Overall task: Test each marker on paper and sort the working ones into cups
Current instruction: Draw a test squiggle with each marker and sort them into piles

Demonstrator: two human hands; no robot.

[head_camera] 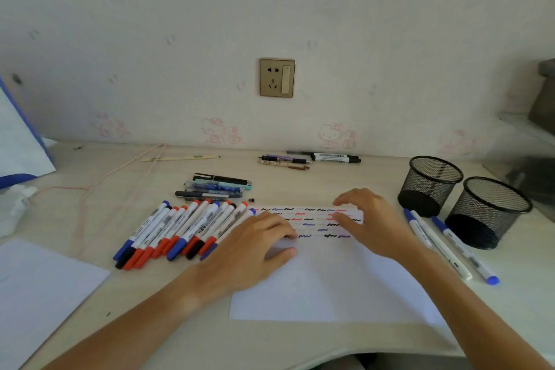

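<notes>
Head view looks down on a pale desk (300, 183) against a wall. At the middle of its front edge lies a white sheet of paper (330, 285) whose far strip is covered with short red, blue and black test squiggles (312, 224). Both hands lie on that strip with nothing in them: the left hand (255, 249) rests flat on the sheet's left part, fingers relaxed and slightly bent, and the right hand (372, 219) rests at the far right corner of the sheet, fingers spread and loosely curved over the edge. Just left of the paper a row of whiteboard markers (180, 231) with red, blue and black caps lies side by side, the nearest touching the sheet. Right of the paper lie three blue-capped markers (444, 243), beside two black mesh cups (462, 198) near the desk's right edge. Behind the row is a small pile of pens (216, 188); further pens (312, 158) lie along the back edge, below a wall socket (277, 77). A second sheet (42, 291) sits at the front left corner.
</notes>
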